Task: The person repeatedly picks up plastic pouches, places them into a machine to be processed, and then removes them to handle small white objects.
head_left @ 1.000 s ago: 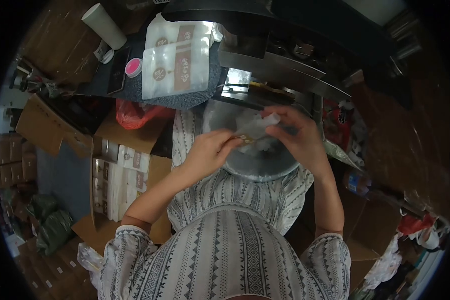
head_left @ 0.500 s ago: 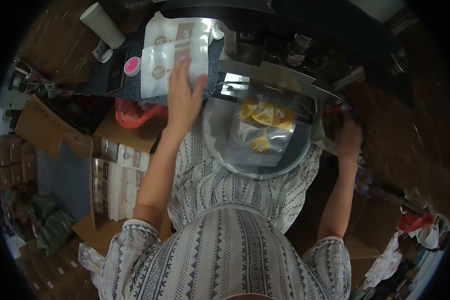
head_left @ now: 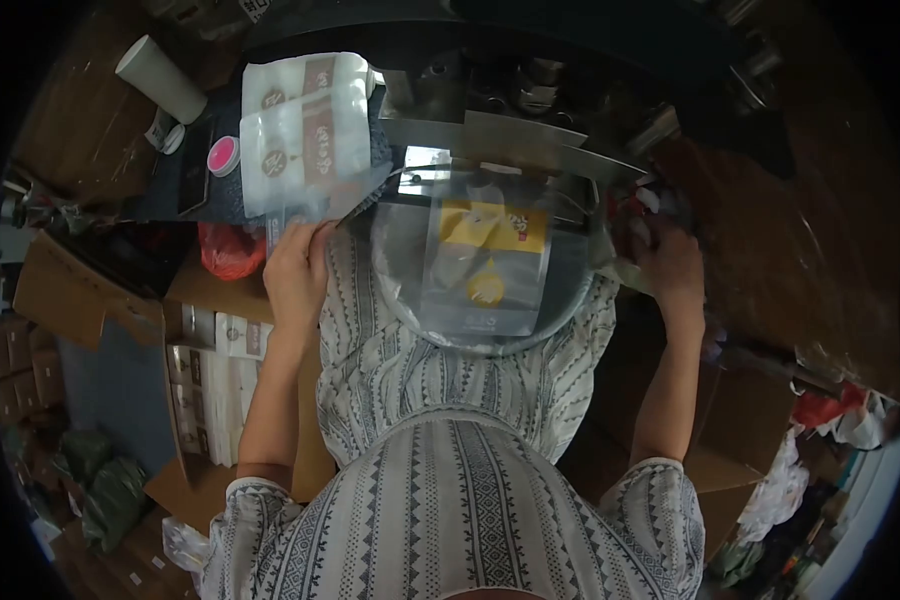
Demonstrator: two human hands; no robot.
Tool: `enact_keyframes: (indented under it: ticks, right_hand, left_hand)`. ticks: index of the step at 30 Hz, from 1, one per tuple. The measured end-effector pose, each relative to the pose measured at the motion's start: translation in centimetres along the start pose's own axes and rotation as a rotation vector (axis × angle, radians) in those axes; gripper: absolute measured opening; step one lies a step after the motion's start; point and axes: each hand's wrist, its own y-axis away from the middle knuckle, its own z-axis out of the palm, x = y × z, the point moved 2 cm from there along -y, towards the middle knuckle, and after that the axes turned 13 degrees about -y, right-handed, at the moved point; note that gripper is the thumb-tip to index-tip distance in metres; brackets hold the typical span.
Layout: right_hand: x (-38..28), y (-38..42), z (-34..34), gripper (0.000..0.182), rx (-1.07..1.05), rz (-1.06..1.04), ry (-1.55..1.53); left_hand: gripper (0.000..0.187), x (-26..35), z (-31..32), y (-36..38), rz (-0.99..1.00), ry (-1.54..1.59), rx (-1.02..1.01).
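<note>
My left hand (head_left: 295,272) pinches the lower edge of a clear pouch (head_left: 335,200) that comes off the stack of white printed pouches (head_left: 305,125) on the dark mat. Another clear pouch with a yellow label (head_left: 485,262) lies flat in the round metal tray (head_left: 395,290) in front of me, under the steel machine (head_left: 515,140). To the right of the tray, my right hand (head_left: 672,268) has its fingers curled into a heap of small red and white packets (head_left: 635,212). What those fingers hold is hidden.
A paper cup (head_left: 160,78) and a pink-lidded tin (head_left: 222,155) stand at the back left. A red plastic bag (head_left: 228,250) hangs below the mat. Open cardboard boxes of white cartons (head_left: 218,355) stand on the floor to my left.
My left hand has drawn back from the pouch stack toward me, pulling a clear pouch with it. The right hand stays at the packets on the right. The view has shifted.
</note>
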Motion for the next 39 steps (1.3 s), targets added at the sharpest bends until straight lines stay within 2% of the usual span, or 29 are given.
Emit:
enact_keyframes:
  ticks: [2, 4, 5, 7, 9, 11, 14, 15, 17, 18, 19, 20, 21, 23, 24, 25, 26, 27, 28, 29, 30, 32, 33, 34, 35, 36, 37, 38, 39]
  right_hand:
    - [-2.1, 0.4, -0.8, 0.034, -0.007, 0.002, -0.126]
    - [-5.7, 1.4, -0.9, 0.028, -0.085, -0.066, -0.819]
    - [-7.6, 1.8, -0.6, 0.028, -0.101, -0.072, -0.828]
    - [-11.6, 2.5, 0.0, 0.029, -0.148, -0.508, -0.681]
    - [-12.4, 2.3, 0.8, 0.030, -0.139, -0.559, -0.650]
    - [-13.0, 2.2, 1.3, 0.032, -0.116, -0.837, -0.411]
    - [-12.5, 2.3, 2.8, 0.031, -0.329, -0.731, -0.552]
    - [-12.4, 2.3, 3.0, 0.031, -0.327, -0.732, -0.551]
    - [-11.5, 2.1, 3.8, 0.033, -0.493, -0.226, -0.920]
    - [-11.1, 2.2, 4.1, 0.033, -0.491, -0.229, -0.919]
    - [-10.6, 2.3, 4.1, 0.034, -0.322, -0.271, -0.823]
    - [-10.0, 2.4, 3.8, 0.036, -0.155, -0.307, -0.724]
    - [-9.5, 2.5, 3.3, 0.036, -0.156, -0.307, -0.724]
    - [-8.5, 2.5, 1.6, 0.039, -0.001, -0.430, -0.414]
    - [-8.4, 2.4, 0.8, 0.039, -0.002, -0.430, -0.412]
    - [-7.9, 2.2, 0.1, 0.036, -0.033, -0.215, -0.387]
    - [-7.1, 2.0, -0.3, 0.033, -0.065, 0.000, -0.358]
    - [-5.4, 0.9, -0.1, 0.033, -0.067, 0.000, -0.357]
    - [-3.0, -0.9, 0.5, 0.028, 0.141, -0.202, -0.125]
    - [-1.2, -1.6, 1.1, 0.023, 0.346, -0.398, 0.112]
    - [0.1, -1.6, 1.7, 0.023, 0.351, -0.399, 0.109]
    - [1.5, -1.8, 2.5, 0.019, 0.235, -0.349, 0.124]
    - [0.8, -1.3, 2.3, 0.019, 0.225, -0.348, 0.123]
    - [-0.5, -0.9, 1.9, 0.019, 0.181, -0.195, 0.179]
    - [-1.5, -0.7, 1.1, 0.019, 0.141, -0.047, 0.236]
    - [-2.0, -0.5, 0.3, 0.019, 0.143, -0.052, 0.233]
    - [-2.3, 0.0, -0.3, 0.019, 0.117, -0.031, -0.032]
    - [-2.5, 0.7, -0.7, 0.019, 0.083, -0.003, -0.294]
    - [-3.2, 1.2, -1.0, 0.019, 0.074, 0.003, -0.290]
  left_hand:
    - [0.010, 0.8, -1.3, 0.6, -0.028, 0.001, 0.048]
    - [0.011, 3.0, -1.6, 1.2, -0.028, 0.040, 0.024]
    - [0.012, 4.0, -1.6, 1.4, -0.009, 0.086, -0.002]
    - [0.013, 5.2, -2.1, 0.9, 0.056, 0.020, 0.035]
    - [0.014, 6.2, -2.7, 0.5, 0.096, 0.049, 0.010]
    - [0.013, 6.4, -2.7, 0.6, 0.154, 0.106, -0.061]
    - [0.013, 6.9, -1.7, 1.0, 0.239, 0.205, -0.218]
    - [0.014, 7.1, -1.1, 1.2, 0.264, 0.244, -0.300]
    - [0.013, 7.6, 0.5, 1.3, 0.230, 0.354, -0.378]
    - [0.014, 7.9, 1.3, 1.2, 0.195, 0.464, -0.455]
    - [0.014, 8.4, 2.1, 0.7, 0.196, 0.464, -0.451]
    - [0.017, 8.5, 3.3, 0.3, -0.045, 0.596, -0.630]
    - [0.023, 8.5, 4.5, 0.0, -0.294, 0.723, -0.805]
    - [0.025, 8.3, 6.9, -1.4, -0.354, 0.848, -0.777]
    - [0.028, 8.7, 7.1, -2.2, -0.415, 0.973, -0.744]
    - [0.028, 9.1, 7.0, -2.6, -0.415, 0.974, -0.745]
    - [0.029, 9.4, 6.9, -3.0, -0.527, 1.048, -0.773]
    - [0.030, 9.6, 6.6, -3.3, -0.641, 1.120, -0.800]
    - [0.030, 9.3, 6.6, -3.1, -0.643, 1.118, -0.800]
    - [0.032, 8.6, 6.5, -3.0, -0.476, 0.896, -0.769]
    - [0.034, 7.7, 6.2, -3.3, -0.307, 0.672, -0.723]
    - [0.046, 4.5, 3.8, -4.9, -0.146, 0.440, -0.108]
    - [0.059, 1.6, 3.7, -5.2, 0.101, -0.075, 0.152]
    - [0.059, 0.3, 4.3, -3.8, 0.101, -0.076, 0.146]
    - [0.062, -0.5, 5.0, -2.1, 0.159, -0.234, 0.028]
    - [0.066, -0.8, 5.2, -0.8, 0.215, -0.394, -0.090]
    - [0.049, -0.3, 4.0, -0.5, 0.241, -0.339, -0.038]
    - [0.049, -0.6, 2.9, -0.4, 0.242, -0.339, -0.047]
    - [0.037, -1.6, 1.8, -0.2, 0.033, -0.218, -0.123]
